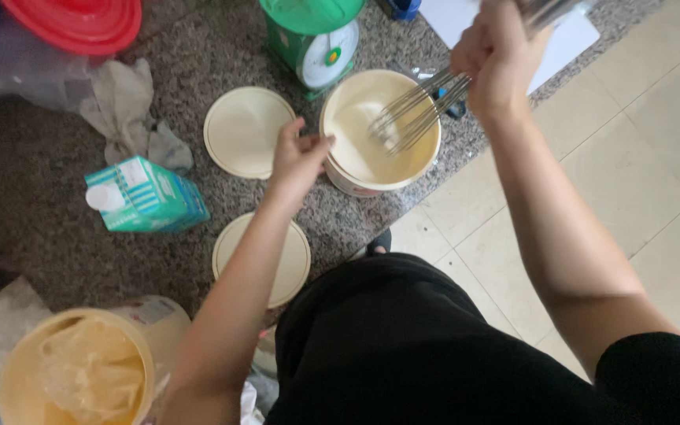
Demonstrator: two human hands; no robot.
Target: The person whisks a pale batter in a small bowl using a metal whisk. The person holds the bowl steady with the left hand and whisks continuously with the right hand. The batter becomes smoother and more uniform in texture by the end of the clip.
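The right hand [499, 59] was clenched around the handle of a wire whisk [415, 116], gripping it from above, with the handle running up past the fist toward the top edge of the view. Down and to the left of that hand, the whisk's wire loops reached into a round cream-coloured tub [379, 134] that held a pale, smooth batter; the wires looked slightly blurred.

The left hand [297, 157] was at the near left rim of the same tub, fingers curled and touching the edge, grasping the rim. The tub stood on a speckled granite counter [57, 236], close to the counter's edge, between the two hands.

Just to the left of the left hand lay a round cream lid [245, 131], flat on the counter. A second cream lid [265, 260] lay beneath the left forearm, partly hidden by it. Beyond the tub, past both hands, stood a green kitchen scale [314, 39] with a round dial. Farther left of the left hand lay a teal carton [147, 197] with a white cap, on its side, and beyond it a crumpled grey cloth [123, 106] and a red lid [76, 22] on a clear container. Near the left elbow stood a yellowish bucket [76, 370] lined with a plastic bag.
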